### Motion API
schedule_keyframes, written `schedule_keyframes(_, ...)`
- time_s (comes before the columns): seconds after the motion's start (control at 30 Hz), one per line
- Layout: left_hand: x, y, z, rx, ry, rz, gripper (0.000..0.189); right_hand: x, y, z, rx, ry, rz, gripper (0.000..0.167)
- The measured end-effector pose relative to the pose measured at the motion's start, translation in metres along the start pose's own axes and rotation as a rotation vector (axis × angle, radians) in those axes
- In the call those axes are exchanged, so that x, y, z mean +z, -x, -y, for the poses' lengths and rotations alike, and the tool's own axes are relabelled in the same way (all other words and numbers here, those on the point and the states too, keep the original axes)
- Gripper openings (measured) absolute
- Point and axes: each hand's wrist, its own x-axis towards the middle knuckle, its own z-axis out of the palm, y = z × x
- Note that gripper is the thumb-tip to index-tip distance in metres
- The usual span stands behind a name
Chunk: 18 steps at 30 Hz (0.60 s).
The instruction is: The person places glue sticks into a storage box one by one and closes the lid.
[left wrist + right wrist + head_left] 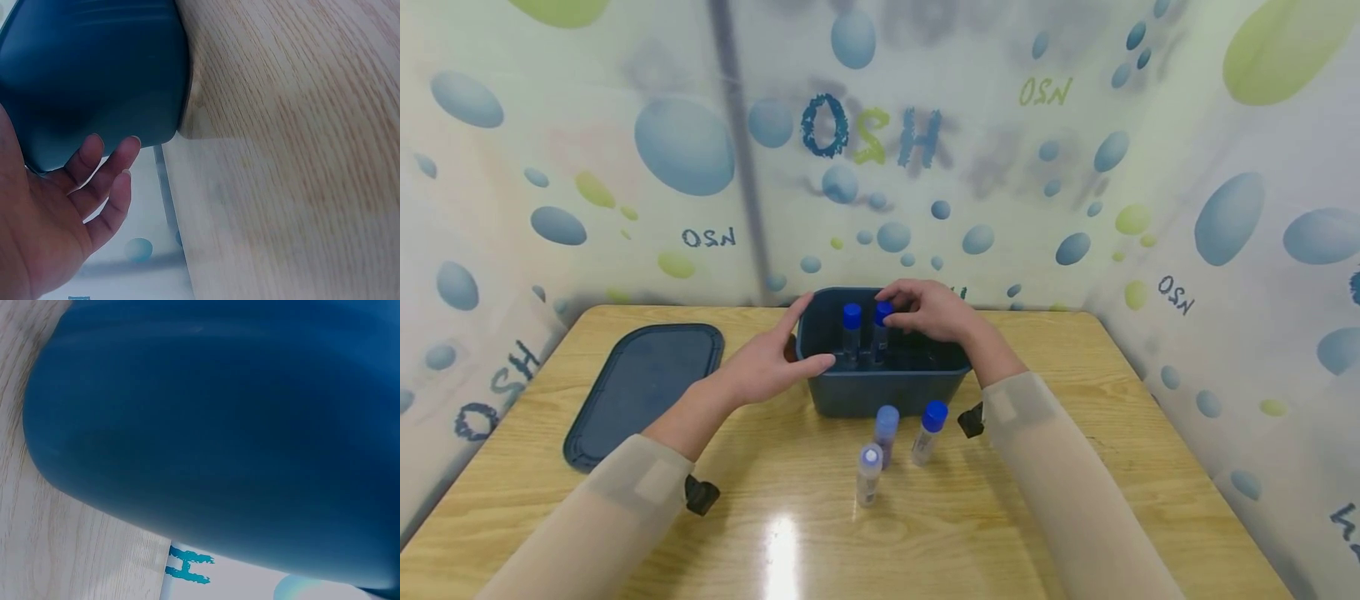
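Observation:
A dark blue plastic bin (887, 392) stands on the table, with two blue-capped clear tubes upright inside it. My right hand (932, 310) reaches over the bin and pinches the cap of the right-hand tube (880, 340). Just left of that is the other tube (852, 333). At the bin's left end my left hand (763, 362) is spread, its thumb by the front rim and its index finger by the back corner. In the left wrist view its other fingers (103, 178) lie loosely bent beside the bin wall. The right wrist view shows only the bin's outside (200, 437), not the hand.
In front of the bin stand three more tubes: one with a pale blue cap (887, 421), one with a dark blue cap (934, 417) and one with a whitish top (869, 471). A dark blue lid (647, 387) lies flat at the left of the wooden table (760, 533).

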Motion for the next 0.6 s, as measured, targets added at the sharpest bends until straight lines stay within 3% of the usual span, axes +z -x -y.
schedule_keyframes(0.6, 0.0003, -0.0002, -0.0005, 0.002, -0.003, 0.0, 0.109, -0.0017, 0.0012, -0.0003, -0.011, -0.008, -0.025, 0.037)
